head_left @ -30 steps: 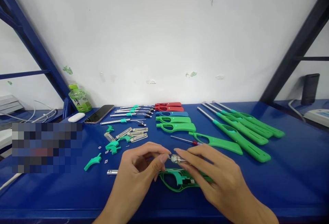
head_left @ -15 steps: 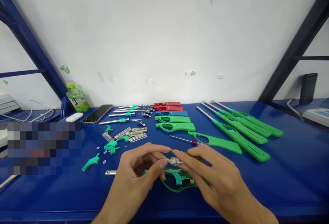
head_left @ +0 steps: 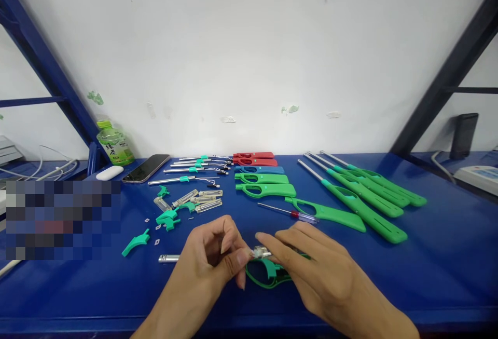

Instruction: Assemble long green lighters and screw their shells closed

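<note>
My right hand point(head_left: 311, 261) holds a small clear lighter fuel tank point(head_left: 262, 251) between thumb and fingers, its pale valve end pointing left. At that end my left hand point(head_left: 218, 261) pinches with thumb and fingertips; what lies between them is too small to make out. Below both hands lies a green lighter shell half point(head_left: 261, 283), with a teal trigger point(head_left: 269, 268) inside. The right fingers hide the shell's handle. From under my left hand a metal lighter tube point(head_left: 168, 258) sticks out to the left.
Clear tanks point(head_left: 208, 205) and teal triggers point(head_left: 168, 218) lie left. Lighter rods point(head_left: 175, 179) and shells point(head_left: 266, 190) are lined up behind. A screwdriver point(head_left: 288, 213) lies before long green lighters point(head_left: 361, 209) at right. A phone point(head_left: 147, 168) and bottle point(head_left: 115, 144) stand back left.
The tank and my right hand have come down slightly. My left index finger has drawn back and curled, while the thumb stays at the tank's valve end. The view has shifted a little.
</note>
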